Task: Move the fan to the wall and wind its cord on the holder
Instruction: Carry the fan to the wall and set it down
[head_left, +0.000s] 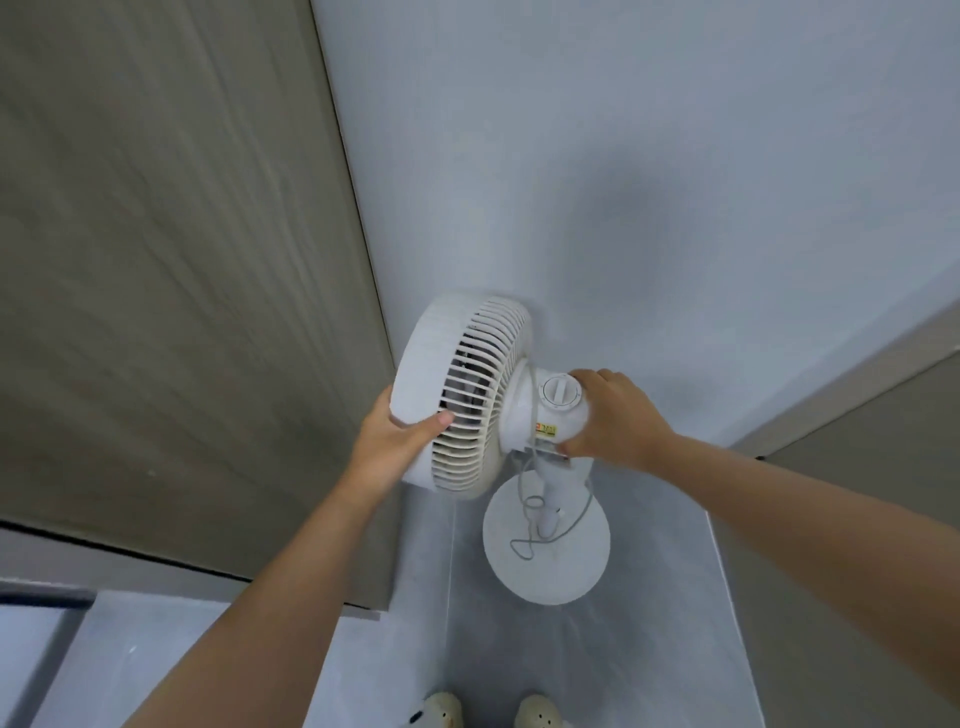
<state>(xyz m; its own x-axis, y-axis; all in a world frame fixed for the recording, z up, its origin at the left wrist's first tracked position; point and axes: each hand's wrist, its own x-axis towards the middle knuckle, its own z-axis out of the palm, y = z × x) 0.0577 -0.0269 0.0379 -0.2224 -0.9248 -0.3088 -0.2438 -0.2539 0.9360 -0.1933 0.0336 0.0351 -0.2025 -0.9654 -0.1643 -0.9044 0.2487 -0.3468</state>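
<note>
Fan (462, 395), white, pedestal type, was recorded standing on the grey floor (519, 665) close against the pale wall (623, 182), beside a wood-grain panel (156, 260), with its round base (550, 566) set flat. Left hand (389, 441) was closed round the rim of the grille, the thumb laid across the slats. Right hand (613, 415) was wrapped round the rear of the motor housing, beside the dial (558, 389). This two-point grip was judged to serve for steadying and aiming the head while the stand was settled by the wall. Cord (535, 514) was noted hanging slack in loops round the stem and over the base, not yet wound; the holder could not be made out. Containers: none were seen. Slippers (441, 709) were logged at the lower edge.
</note>
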